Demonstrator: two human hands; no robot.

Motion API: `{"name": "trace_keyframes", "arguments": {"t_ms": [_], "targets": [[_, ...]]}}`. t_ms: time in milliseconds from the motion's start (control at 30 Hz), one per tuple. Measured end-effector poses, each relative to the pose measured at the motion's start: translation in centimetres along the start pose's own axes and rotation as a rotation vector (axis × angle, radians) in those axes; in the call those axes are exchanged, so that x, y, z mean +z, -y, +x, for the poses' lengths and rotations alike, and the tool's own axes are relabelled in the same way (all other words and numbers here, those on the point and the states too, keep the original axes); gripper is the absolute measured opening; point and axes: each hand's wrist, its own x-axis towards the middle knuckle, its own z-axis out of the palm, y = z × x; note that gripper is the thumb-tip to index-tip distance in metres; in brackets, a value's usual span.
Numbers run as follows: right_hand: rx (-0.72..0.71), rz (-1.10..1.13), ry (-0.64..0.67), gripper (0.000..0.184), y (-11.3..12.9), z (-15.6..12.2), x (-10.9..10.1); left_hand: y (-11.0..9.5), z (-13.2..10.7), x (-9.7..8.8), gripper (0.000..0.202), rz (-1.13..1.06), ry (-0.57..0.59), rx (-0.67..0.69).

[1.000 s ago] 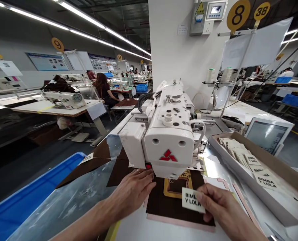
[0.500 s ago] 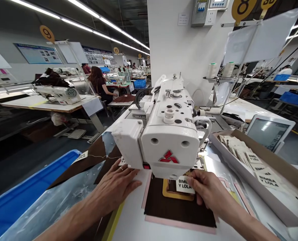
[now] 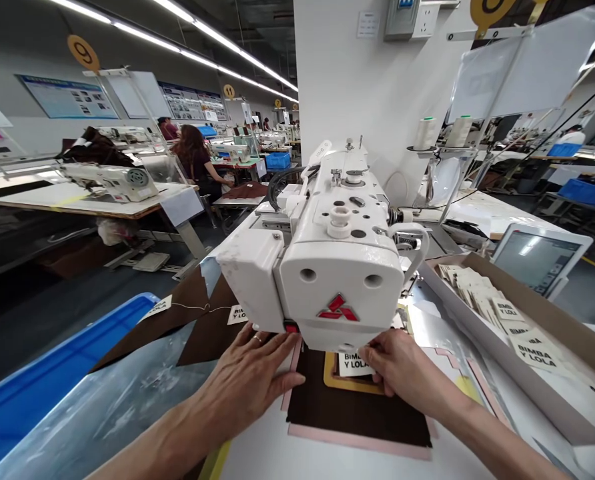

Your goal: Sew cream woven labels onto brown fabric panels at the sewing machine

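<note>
A white cream-coloured label [image 3: 353, 365] printed BIMBA Y LOLA is pinched by my right hand [image 3: 402, 367], between thumb and fingers. It lies over the opening of a yellow frame [image 3: 330, 380] on a dark brown fabric panel [image 3: 357, 417]. Pink edging [image 3: 352, 443] shows beneath the panel. Flat and with fingers stretched out, my left hand [image 3: 257, 370] rests beside the panel's left edge, its fingertips at the base of the white sewing machine [image 3: 340, 280]. The machine head hides the needle area and the panel's far part.
At left, brown pieces with labels [image 3: 190, 293], joined by thread, lie over clear plastic sheeting above a blue bin [image 3: 77, 353]. A cardboard box of labels [image 3: 477, 293] stands at right, near a screen [image 3: 537, 260]. Further back, a person [image 3: 195, 160] sits among sewing tables.
My left hand has slid right, toward the panel's left edge. My right hand has shifted left with the label, over the frame. The camera view has tilted slightly.
</note>
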Motion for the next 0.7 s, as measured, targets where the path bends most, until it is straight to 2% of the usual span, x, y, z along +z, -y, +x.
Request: {"name": "trace_keyframes", "arguments": {"t_ms": [100,167,300,367,500,600,633,700], "targets": [[-0.031,-0.071,-0.040,0.025,0.1,-0.1,0.2,-0.3,-0.4,-0.2,0.048,0.049,-0.062,-0.017],[-0.057,-0.120,-0.061,0.024,0.2,-0.2,0.3,-1.5,-0.4,-0.5,0.041,0.027,-0.075,0.046],[-0.095,-0.224,-0.099,0.018,0.3,-0.3,0.5,-4.8,0.5,-1.0,0.037,-0.150,-0.005,0.235],[-0.112,-0.276,-0.121,0.016,0.4,-0.1,0.6,-5.7,1.1,-0.9,0.040,-0.221,0.029,0.264],[-0.132,-0.389,-0.174,0.011,0.5,-0.1,0.9,-5.8,1.8,-0.4,0.053,-0.254,0.063,0.237],[-0.150,-0.483,-0.244,0.015,-0.1,-0.8,1.1,-5.6,2.0,-0.3,0.053,-0.248,0.091,0.216],[-0.201,-0.524,-0.269,0.018,-0.5,-1.1,1.1,-5.5,2.0,-0.3,0.053,-0.252,0.097,0.209],[-0.399,-0.624,-0.307,0.023,-1.5,-1.8,1.3,-5.6,2.1,-0.3,0.054,-0.265,0.114,0.195]]}}
